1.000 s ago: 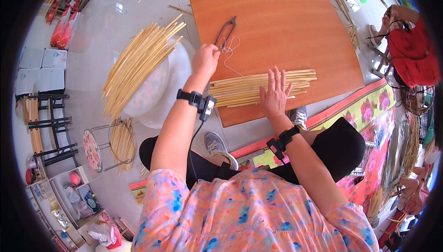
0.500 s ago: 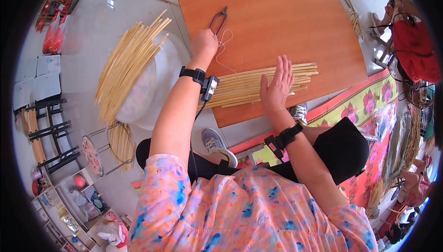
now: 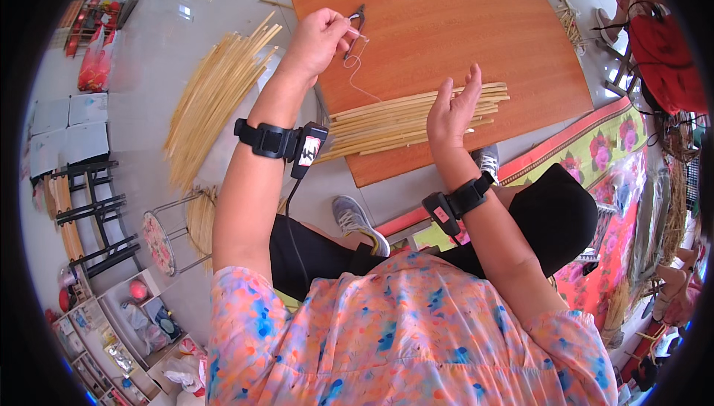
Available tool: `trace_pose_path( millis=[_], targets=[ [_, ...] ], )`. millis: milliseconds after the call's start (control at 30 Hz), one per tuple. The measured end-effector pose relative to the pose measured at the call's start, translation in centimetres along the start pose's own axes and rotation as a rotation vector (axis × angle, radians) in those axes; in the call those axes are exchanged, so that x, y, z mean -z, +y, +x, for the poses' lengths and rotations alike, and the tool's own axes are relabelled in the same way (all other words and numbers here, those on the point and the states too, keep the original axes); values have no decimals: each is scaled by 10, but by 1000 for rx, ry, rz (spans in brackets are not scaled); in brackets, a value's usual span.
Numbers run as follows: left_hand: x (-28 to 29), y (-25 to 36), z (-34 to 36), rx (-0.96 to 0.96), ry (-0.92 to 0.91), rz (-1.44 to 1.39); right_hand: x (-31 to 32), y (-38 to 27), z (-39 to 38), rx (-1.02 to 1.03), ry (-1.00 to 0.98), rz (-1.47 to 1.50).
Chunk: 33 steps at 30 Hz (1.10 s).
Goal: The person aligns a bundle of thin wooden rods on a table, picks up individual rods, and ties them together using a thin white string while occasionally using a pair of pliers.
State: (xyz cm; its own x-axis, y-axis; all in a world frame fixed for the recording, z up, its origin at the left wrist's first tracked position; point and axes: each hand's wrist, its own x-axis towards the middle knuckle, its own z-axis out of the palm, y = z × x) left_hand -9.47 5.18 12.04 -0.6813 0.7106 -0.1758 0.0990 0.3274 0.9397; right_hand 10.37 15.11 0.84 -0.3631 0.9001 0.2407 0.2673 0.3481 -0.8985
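Note:
My left hand [image 3: 318,43] is raised over the table's left edge, its thumb and fingers pinched on a thin pale thread [image 3: 362,91]. The thread curls loosely down to a flat row of pale straw-coloured stalks [image 3: 401,120] on the wooden table [image 3: 446,23]. Just beyond my left fingers lies a dark two-handled tool [image 3: 359,13], like pliers or snips, partly hidden by the hand. My right hand [image 3: 452,114] is open over the right part of the row, palm turned left and fingers up; whether it touches the stalks I cannot tell.
Left of the table, a large bundle of stalks [image 3: 216,97] lies over a pale round surface. A round-seated stool [image 3: 158,242] and a shelf unit [image 3: 111,309] stand lower left. Flowered cloth [image 3: 587,160] lies at right, near a red bag [image 3: 664,60] and another person's legs.
My left hand has moved up and left, away from the row, drawing the thread with it. My right hand has turned more on edge, its thumb now pointing up. The view has shifted slightly.

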Motion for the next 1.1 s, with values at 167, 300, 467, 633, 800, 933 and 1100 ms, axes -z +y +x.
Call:
trace_pose_path(
  millis=[167,300,467,633,800,933,1100],
  targets=[
    [-7,53,-37,-58,-53,-113,6,-21,5,-119,39,156],
    [-17,82,-64,-136,-71,-132,16,-33,2,-168,85,205],
    [-21,103,-92,-230,-58,-179,52,-47,-25,-666,-254,637],
    [-30,113,-117,-304,-68,-253,74,-71,-48,-828,-538,760],
    [-39,107,-152,-318,-86,-343,87,-98,-46,-917,-834,1114],
    [-36,96,-176,-276,-90,-353,101,-130,-48,-902,-855,1144],
    [-35,89,-189,-273,-55,-329,104,-116,-52,-557,-911,1092]
  ],
)
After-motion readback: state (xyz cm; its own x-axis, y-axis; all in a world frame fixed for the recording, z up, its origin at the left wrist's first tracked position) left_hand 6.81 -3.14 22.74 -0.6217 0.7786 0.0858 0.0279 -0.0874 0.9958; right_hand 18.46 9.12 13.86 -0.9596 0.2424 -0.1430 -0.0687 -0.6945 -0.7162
